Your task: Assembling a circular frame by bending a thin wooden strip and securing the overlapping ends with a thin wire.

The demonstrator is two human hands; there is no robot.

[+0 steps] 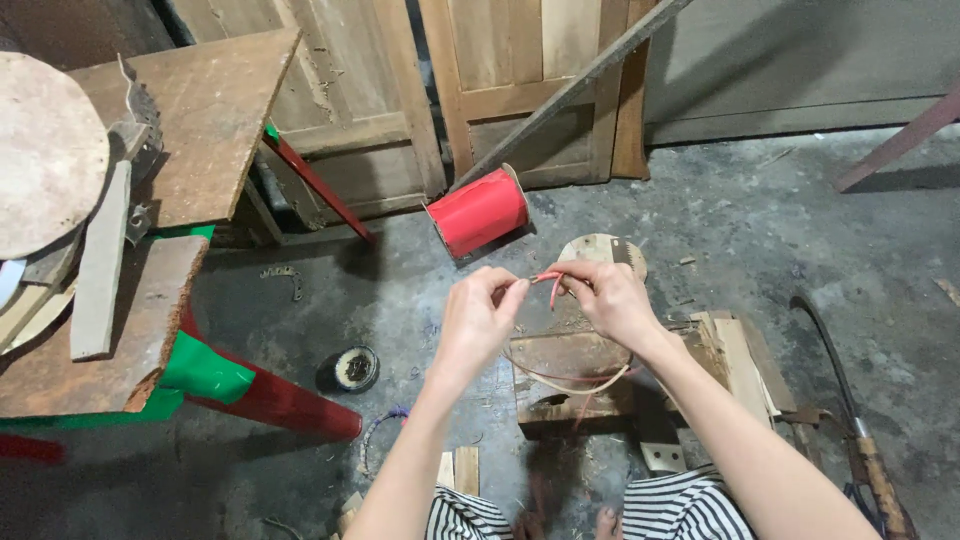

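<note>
The concrete floor (760, 250) takes up most of the view, and everything else is placed here against the low wooden block (560, 385) that sits on it in front of the person's striped knees. Well to the left of the block stands a rough workbench (190, 120) with red legs and green tape, a loose board (100, 265) lying on its top. Behind the block, wooden door panels (520, 80) lean against the wall, and a red spool (480, 212) of wire lies on its side between them and the block. A small dark roll (350, 369) sits on the floor just left of the block, and a curved tool with a wooden handle (875, 480) lies to its right. Above the block, both hands meet: the left hand (478, 322) is pinched closed on the end of a thin red wire (548, 280), and the right hand (610, 298) is closed on the same wire just beside it, fingertips nearly touching. From the hands the wire hangs in a loose loop (575, 378) down over the block. Judging by this, the wire has been drawn out and its end is being worked between the fingers; whether it is cut from the spool cannot be told, and nothing is joined to it yet.
</note>
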